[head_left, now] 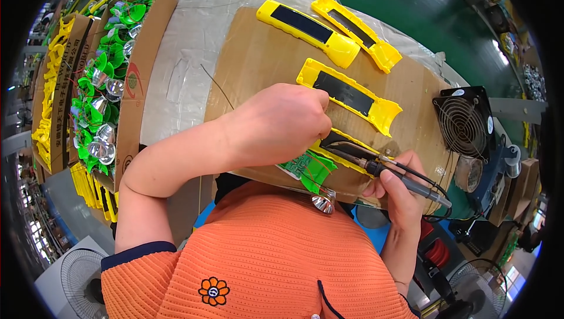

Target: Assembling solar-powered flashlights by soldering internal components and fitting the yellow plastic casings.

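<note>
My right hand (404, 190) grips a soldering iron (422, 188) by its dark handle, the tip pointing left toward my other hand. My left hand (288, 120) is closed, fingers curled down over a yellow casing half (361, 165); what they pinch is hidden. A thin wire (217, 86) shows beyond my left wrist. Close below that hand lie a green circuit board (296, 165), a green plastic part (320, 173) and a shiny reflector cup (323, 202). Just beyond, a yellow casing half (380, 113) with a dark panel (343, 93) lies on the cardboard.
Two more yellow casings (341, 50) (388, 56) lie at the table's far side. To the left, a cardboard box (147, 43) holds several green parts with reflectors; another box (64, 84) holds yellow pieces. A black fan (464, 122) stands right, beside a solder spool (513, 160).
</note>
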